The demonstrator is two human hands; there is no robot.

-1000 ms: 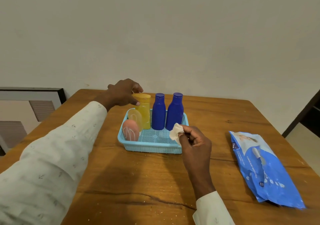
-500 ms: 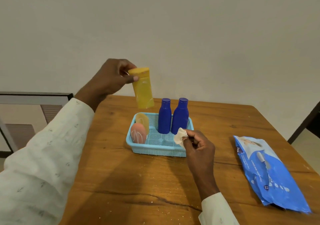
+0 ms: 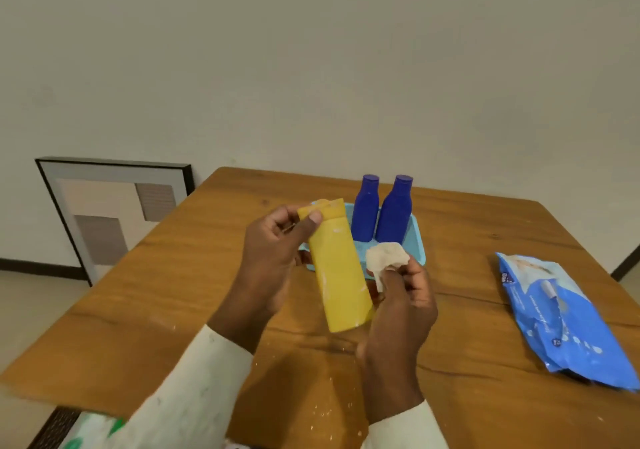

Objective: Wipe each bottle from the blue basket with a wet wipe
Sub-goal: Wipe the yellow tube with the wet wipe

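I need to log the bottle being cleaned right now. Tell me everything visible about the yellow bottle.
The yellow bottle is opaque, plastic-looking, a tall flattish body with a matching yellow cap at its far end. Whitish smears and specks mark its side. It is held in the air, tilted, above the table in front of the basket. The left hand grips its cap end; the wipe, pinched by the right hand, is beside its right edge.

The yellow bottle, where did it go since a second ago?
The left hand lifted the yellow bottle out of the basket and brought it down in front of the person, tilted. The right hand rose with the wipe to the bottle's side. The two blue bottles stayed standing in the basket, and the wipes pack stayed on the table.
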